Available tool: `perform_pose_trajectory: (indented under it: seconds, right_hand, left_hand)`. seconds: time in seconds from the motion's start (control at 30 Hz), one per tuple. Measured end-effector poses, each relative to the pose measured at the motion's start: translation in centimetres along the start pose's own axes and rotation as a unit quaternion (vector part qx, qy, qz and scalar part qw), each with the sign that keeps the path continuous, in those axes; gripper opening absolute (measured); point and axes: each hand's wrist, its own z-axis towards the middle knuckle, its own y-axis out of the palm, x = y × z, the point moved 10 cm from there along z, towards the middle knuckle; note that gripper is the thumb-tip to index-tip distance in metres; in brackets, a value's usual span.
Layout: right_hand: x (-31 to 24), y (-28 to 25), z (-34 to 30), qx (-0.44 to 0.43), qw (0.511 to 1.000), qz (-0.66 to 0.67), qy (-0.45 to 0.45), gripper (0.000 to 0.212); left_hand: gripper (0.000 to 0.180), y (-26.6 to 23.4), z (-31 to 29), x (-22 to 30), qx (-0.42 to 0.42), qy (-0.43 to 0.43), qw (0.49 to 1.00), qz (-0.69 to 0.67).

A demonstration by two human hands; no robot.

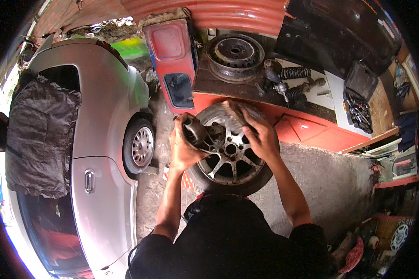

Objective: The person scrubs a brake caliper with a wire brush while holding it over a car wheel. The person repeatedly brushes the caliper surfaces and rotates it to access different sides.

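Dark metal part [196, 132], rounded at one end, sits in the person's left hand [183, 148], held just over the near-left face of a spoked wheel [230, 158] with its tyre on. From here the left grip is curled round that part; the right hand [264, 138] pinches a blurred brownish piece [234, 115], perhaps a brush or wad, between thumb and fingers. I can't tell whether the two touch. I'd judge the step in hand to be rubbing or scrubbing the part, and the next move to call for a firm left hold while the right reaches its dirtier sides. Beyond the wheel stands a red-fronted counter [204, 85], bearing a bare steel rim [228, 59], a coil spring [295, 72] and an open tool case [358, 111]. Off to the left is a silver car [97, 121], a dark quilted cloth [42, 135] draped over it.
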Motion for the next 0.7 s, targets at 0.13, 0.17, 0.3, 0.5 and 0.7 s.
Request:
perform_pose_trajectory:
  seconds: [0.13,0.17,0.3,0.5,0.7]
  right_hand:
    - [4.1,2.0,-3.4,-0.109,0.990,-0.041,0.081,0.045]
    - [5.2,1.4,-4.7,-0.141,0.982,-0.081,0.097,0.045]
    - [2.2,-0.7,-2.1,0.006,0.996,0.028,0.087,0.046]
    - [2.6,1.7,-3.6,-0.013,0.998,-0.034,0.047,0.046]
    - [10.5,2.3,-5.6,-0.020,0.978,0.084,0.191,0.061]
  left_hand:
    - [0.097,-0.1,0.3,1.0,0.001,0.015,0.999,0.029]
    - [0.095,-0.2,0.5,1.2,-0.002,0.014,0.999,0.040]
    - [0.115,-0.7,0.2,0.5,0.004,0.008,1.000,0.002]
    - [0.112,-0.1,0.6,-2.3,0.007,-0.034,0.978,-0.205]
    - [0.108,0.4,1.0,-1.9,-0.029,-0.015,0.968,-0.250]
